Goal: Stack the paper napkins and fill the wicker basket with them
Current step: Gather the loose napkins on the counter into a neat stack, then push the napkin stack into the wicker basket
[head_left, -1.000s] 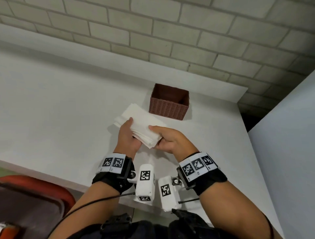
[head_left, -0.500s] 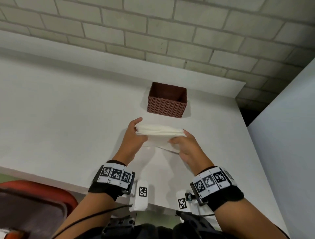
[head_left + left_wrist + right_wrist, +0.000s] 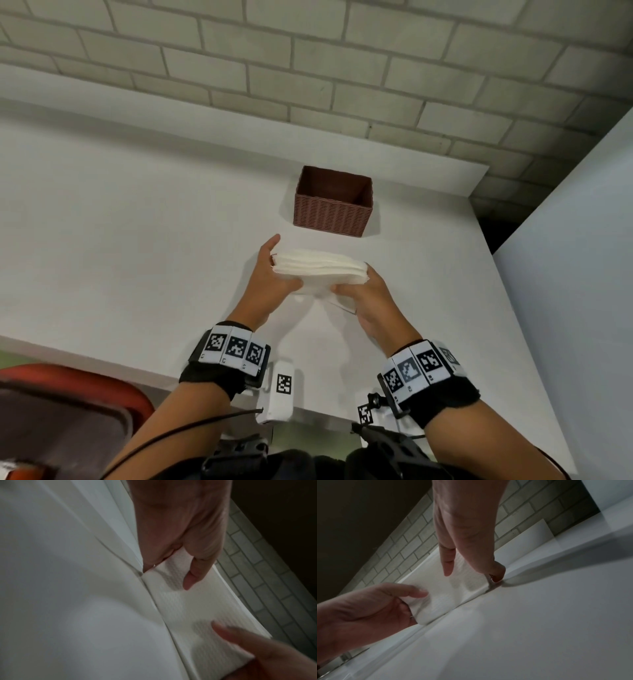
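A stack of white paper napkins (image 3: 320,267) stands on its long edge on the white table (image 3: 137,240), just in front of the brown wicker basket (image 3: 334,205), whose inside looks bare. My left hand (image 3: 274,274) holds the stack's left end and my right hand (image 3: 359,291) its right end, each with the thumb on the near face and fingers behind. In the left wrist view my left thumb (image 3: 197,573) lies on the embossed napkins (image 3: 188,608). In the right wrist view my right hand (image 3: 471,568) clasps the napkins (image 3: 450,595) against the table.
A brick wall (image 3: 308,68) rises behind the table. A white panel (image 3: 565,274) closes off the right side. A red chair (image 3: 68,394) sits below the table's near edge at the lower left.
The stack went from lying slanted in my hands to standing on its edge, squared between both hands. It has moved a little towards the basket.
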Demonstrator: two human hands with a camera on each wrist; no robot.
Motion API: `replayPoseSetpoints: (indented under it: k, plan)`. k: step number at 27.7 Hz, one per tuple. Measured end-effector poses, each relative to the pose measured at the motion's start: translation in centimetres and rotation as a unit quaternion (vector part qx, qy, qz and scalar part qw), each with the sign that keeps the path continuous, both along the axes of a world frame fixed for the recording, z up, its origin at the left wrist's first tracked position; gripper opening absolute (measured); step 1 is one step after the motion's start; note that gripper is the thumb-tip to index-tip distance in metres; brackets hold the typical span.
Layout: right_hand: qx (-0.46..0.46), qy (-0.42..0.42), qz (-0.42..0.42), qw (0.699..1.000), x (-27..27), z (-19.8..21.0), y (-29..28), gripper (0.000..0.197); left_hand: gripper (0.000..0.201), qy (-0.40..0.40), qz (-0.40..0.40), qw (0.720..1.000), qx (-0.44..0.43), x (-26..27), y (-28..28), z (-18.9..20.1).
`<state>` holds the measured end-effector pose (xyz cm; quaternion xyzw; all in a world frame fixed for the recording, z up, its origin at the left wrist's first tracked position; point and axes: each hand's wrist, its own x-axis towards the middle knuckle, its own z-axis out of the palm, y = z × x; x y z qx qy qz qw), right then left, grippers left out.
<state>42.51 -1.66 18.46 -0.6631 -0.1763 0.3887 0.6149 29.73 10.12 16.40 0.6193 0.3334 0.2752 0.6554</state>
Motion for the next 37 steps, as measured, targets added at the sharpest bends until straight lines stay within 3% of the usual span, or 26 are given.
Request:
replayPoseSetpoints:
  k: [6,10,13,15,17,20,25,30,33,37]
  plan:
    - [-0.052,-0.072,0.013,0.996,0.0,0.8,0.3,0.046,0.082,0.057,-0.021,0.996,0.066,0.0,0.0,0.7]
    - [-0.001,-0.131,0.032,0.991,0.0,4.8,-0.3,0.041,0.079,-0.002,0.005,0.995,0.101,-1.6,1.4,4.6]
    - [0.08,-0.075,0.054,0.992,-0.5,8.3,-0.6,0.029,0.082,-0.186,-0.003,0.982,-0.039,-2.5,3.0,7.0]
    - [0.152,-0.04,0.047,0.987,-1.2,9.2,0.0,0.033,0.082,-0.298,-0.027,0.935,-0.191,-1.7,2.7,7.0]
    - [0.199,-0.039,0.025,0.979,-2.2,9.1,0.8,0.04,0.078,-0.352,-0.039,0.876,-0.326,-0.5,1.5,6.4]
    - [0.185,-0.09,0.006,0.979,-3.9,7.7,1.3,0.039,0.074,-0.391,-0.053,0.829,-0.395,1.0,-0.3,6.0]
    - [0.17,-0.152,-0.021,0.973,-5.0,5.8,1.3,0.051,0.068,-0.37,0.009,0.834,-0.409,1.9,-1.6,5.8]
    - [0.205,-0.131,-0.056,0.968,-4.7,5.6,1.2,0.034,0.057,-0.381,0.062,0.843,-0.375,2.0,-1.3,5.9]
    - [0.228,-0.144,-0.073,0.96,-4.8,5.7,1.5,0.047,0.063,-0.385,0.066,0.839,-0.379,2.4,-1.1,6.0]
    - [0.244,-0.15,-0.107,0.952,-4.7,5.5,2.0,0.053,0.053,-0.394,0.062,0.838,-0.373,3.0,-1.2,5.8]
